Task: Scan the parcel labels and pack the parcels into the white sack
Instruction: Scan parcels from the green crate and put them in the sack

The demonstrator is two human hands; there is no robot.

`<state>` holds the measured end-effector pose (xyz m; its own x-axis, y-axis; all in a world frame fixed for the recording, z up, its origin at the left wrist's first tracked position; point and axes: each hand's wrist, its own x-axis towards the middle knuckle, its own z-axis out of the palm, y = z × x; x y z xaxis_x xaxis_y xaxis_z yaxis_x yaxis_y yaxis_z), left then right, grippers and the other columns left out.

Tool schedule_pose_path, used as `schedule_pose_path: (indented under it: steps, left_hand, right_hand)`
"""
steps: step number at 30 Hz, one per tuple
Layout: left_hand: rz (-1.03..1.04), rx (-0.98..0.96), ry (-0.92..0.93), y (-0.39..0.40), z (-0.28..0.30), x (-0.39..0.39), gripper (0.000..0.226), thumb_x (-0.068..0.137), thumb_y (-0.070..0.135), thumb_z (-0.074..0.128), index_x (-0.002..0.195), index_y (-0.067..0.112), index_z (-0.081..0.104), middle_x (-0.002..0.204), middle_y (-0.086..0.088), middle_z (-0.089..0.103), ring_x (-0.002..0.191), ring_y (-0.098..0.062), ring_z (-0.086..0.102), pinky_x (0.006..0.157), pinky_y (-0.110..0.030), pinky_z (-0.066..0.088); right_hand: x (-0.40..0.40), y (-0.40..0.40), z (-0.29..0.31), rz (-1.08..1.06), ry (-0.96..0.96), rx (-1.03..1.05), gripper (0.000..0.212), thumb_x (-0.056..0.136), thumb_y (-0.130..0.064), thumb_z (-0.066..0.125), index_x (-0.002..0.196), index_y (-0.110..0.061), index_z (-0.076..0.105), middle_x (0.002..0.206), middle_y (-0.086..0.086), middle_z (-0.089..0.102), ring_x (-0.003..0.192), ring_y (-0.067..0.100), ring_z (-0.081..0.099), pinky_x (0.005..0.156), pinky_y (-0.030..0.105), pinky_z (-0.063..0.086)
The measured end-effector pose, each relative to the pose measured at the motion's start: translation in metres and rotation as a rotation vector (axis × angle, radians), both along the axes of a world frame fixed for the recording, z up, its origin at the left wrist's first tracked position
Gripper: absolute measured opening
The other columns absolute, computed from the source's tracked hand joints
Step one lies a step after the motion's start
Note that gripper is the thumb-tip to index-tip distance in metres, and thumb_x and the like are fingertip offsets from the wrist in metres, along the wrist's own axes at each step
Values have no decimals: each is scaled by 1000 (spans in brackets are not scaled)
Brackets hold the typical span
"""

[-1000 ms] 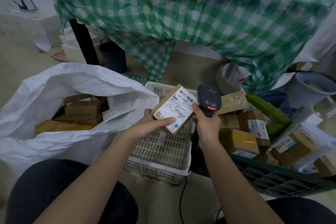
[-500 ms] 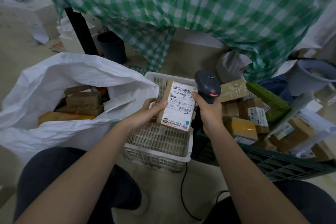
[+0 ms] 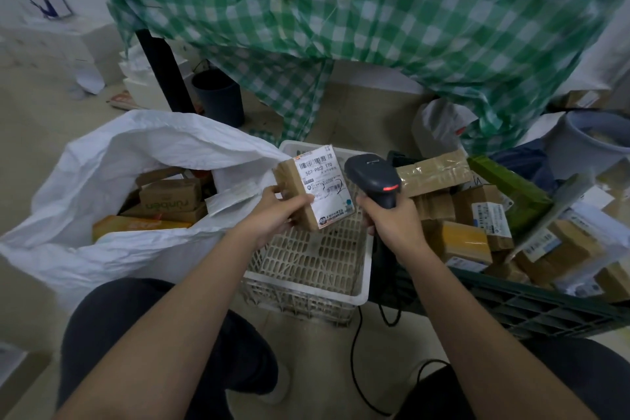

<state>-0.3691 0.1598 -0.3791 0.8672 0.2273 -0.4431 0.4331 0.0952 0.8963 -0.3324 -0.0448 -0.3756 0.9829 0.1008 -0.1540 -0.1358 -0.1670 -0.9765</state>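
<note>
**Above the white basket: parcel in one hand, scanner in the other**

Over the white basket (image 3: 308, 290), the left hand (image 3: 278, 215) has its grip closed round a small brown parcel (image 3: 315, 193), thumb on the edge of the white label, fingers behind. The label faces up and toward the scanner (image 3: 373, 179), which the right hand (image 3: 392, 225) holds by the handle with fingers wrapped round it — a red light shows on its head, just beside the parcel. A black cable (image 3: 358, 368) trails down to the floor.

To the left the white sack (image 3: 112, 153) lies open, with several brown and yellow boxes (image 3: 170, 196) and a pale flat packet inside. To the right a dark green crate (image 3: 531, 307) is heaped with more parcels (image 3: 477, 225) — brown boxes, a green packet, labelled ones. Behind stands a worktop draped in a green checked cloth (image 3: 409, 27).
</note>
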Motion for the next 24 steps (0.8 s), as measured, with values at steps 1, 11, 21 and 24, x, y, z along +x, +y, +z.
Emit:
schedule_pose_path:
  steps: [1, 11, 21, 24]
  left_hand:
    - [15, -14, -14, -1, 1, 0, 77, 84, 24, 72, 143, 14, 23, 136, -10, 49, 112, -23, 60, 95, -38, 52]
    - [56, 13, -58, 1, -5, -6, 74, 82, 23, 75, 141, 13, 30, 107, 1, 57, 92, -12, 64, 66, -23, 53]
    - [95, 80, -107, 24, -2, -23, 78, 79, 30, 77, 142, 18, 33, 124, -6, 59, 101, -19, 65, 79, -30, 55]
    - [184, 174, -154, 50, 6, -34, 77, 78, 35, 77, 142, 21, 35, 129, -4, 56, 108, -20, 61, 84, -32, 53]
  right_hand:
    - [-5, -1, 0, 32, 9, -39, 14, 83, -25, 73, 82, -13, 65, 61, 5, 64, 60, 19, 62, 65, 37, 52]
    - [-31, 0, 5, 136, 43, -94, 19, 82, -14, 66, 65, -6, 63, 53, 8, 59, 52, 18, 60, 57, 30, 50]
    - [-31, 20, 14, 175, 67, -8, 13, 83, -14, 70, 80, -3, 65, 57, 6, 58, 51, 16, 57, 51, 25, 47]
    - [-26, 42, 18, 170, 88, 79, 12, 85, -10, 70, 85, 0, 64, 60, 9, 59, 52, 17, 55, 52, 26, 48]
